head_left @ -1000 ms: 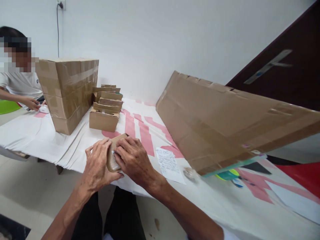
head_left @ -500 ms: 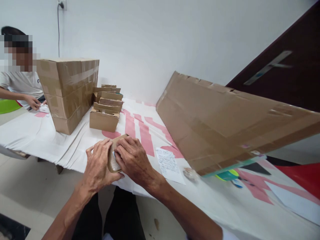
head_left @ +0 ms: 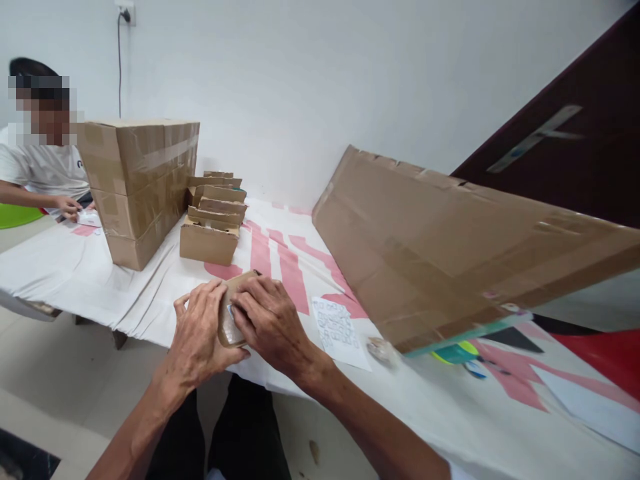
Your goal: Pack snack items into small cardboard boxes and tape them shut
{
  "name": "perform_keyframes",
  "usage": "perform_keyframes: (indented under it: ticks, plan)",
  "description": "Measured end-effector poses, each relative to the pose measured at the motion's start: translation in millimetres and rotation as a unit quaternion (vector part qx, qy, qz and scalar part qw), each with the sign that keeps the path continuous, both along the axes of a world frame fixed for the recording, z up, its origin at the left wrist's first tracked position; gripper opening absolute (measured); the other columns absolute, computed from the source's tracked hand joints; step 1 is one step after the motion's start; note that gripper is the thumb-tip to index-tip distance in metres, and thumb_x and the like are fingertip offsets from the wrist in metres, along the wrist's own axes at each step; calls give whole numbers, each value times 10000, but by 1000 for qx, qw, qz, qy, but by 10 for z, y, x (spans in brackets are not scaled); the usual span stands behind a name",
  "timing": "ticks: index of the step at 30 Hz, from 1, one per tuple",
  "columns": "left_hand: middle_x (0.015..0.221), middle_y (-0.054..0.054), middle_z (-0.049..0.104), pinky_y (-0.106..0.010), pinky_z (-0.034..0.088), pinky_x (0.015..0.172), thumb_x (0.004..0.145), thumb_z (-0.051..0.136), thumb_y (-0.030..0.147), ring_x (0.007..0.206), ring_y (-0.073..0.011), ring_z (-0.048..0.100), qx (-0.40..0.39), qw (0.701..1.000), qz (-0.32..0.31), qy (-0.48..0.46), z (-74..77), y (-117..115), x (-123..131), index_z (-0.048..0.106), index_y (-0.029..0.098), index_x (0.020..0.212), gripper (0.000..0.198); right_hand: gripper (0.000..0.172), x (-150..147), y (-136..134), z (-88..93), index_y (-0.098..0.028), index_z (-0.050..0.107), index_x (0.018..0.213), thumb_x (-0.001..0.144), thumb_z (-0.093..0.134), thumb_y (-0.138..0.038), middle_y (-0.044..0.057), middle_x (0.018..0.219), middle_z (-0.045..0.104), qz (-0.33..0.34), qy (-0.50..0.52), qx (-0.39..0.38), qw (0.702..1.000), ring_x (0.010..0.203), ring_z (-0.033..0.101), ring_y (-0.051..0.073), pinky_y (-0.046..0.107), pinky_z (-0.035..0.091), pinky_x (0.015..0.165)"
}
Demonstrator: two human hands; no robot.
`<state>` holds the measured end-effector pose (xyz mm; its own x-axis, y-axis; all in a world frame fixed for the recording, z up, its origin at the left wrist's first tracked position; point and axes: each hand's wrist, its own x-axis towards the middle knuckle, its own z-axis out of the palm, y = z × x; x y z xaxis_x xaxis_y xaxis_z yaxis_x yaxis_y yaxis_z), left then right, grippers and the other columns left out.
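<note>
My left hand (head_left: 200, 327) is wrapped round the left side of a small brown cardboard box (head_left: 226, 325), its thumb along the near end. The box is held at the table's front edge, above my lap. Something whitish, like clear wrapping with a bit of blue, shows on the box's upper face. My right hand (head_left: 273, 317) lies over the box from the right with fingers bent, the fingertips pressing at that whitish material. What exactly the right fingertips pinch is hidden beneath them.
Stacked taped cartons (head_left: 145, 180) stand at the left, beside a row of open small boxes (head_left: 209, 241). A printed sheet (head_left: 340, 330) lies right of my hands. A large cardboard panel (head_left: 425, 247) leans at the right. A co-worker (head_left: 40, 167) sits at far left, handling a white item.
My hands stay on the box in almost the same pose. The whole view has shifted very slightly; nothing else has visibly moved.
</note>
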<state>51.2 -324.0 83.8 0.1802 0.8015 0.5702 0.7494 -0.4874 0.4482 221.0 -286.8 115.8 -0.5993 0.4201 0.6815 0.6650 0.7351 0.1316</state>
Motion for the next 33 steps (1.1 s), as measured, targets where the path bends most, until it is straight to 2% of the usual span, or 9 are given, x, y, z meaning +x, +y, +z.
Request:
perform_keyframes:
  ticks: [5, 10, 21, 26, 33]
  plan:
    - [1534, -221, 567, -569, 364, 1131, 614, 901, 306, 1429, -429, 516, -12, 1000, -6, 4, 13, -3, 13, 442, 196, 1485, 990, 189, 63, -16, 5, -187, 701, 894, 991, 561, -106, 90, 949, 694, 8, 37, 0, 999, 932, 572, 244, 390, 493, 860]
    - [1538, -206, 561, -575, 361, 1146, 629, 875, 278, 1431, -425, 511, -11, 1000, -1, 2, 16, -19, 23, 445, 203, 1492, 966, 219, 93, -21, 11, -205, 724, 886, 992, 561, -104, 86, 941, 694, 17, 22, 0, 1000, 948, 589, 244, 396, 525, 875]
    - [1533, -227, 567, -571, 362, 1136, 627, 885, 277, 1435, -417, 513, -4, 1000, 2, 7, 8, -44, 18, 445, 174, 1466, 953, 239, 55, -36, 16, -197, 686, 795, 980, 585, -85, 57, 869, 686, 27, 6, 22, 999, 882, 555, 220, 369, 454, 838]
    - [1552, -218, 552, -573, 365, 1135, 651, 876, 290, 1454, -424, 493, -9, 1000, 1, 11, 6, -58, 24, 439, 193, 1494, 955, 210, 53, -42, 48, -199, 679, 810, 964, 604, -78, 60, 876, 674, 4, -13, 6, 1000, 917, 556, 232, 372, 445, 867]
    - [1560, -216, 543, -575, 350, 1133, 661, 864, 296, 1455, -425, 488, -10, 1000, -2, 15, -20, -51, 39, 421, 191, 1502, 956, 225, 19, -49, 72, -201, 674, 834, 975, 557, -71, 82, 883, 665, -51, -65, 12, 996, 911, 542, 253, 380, 432, 819]
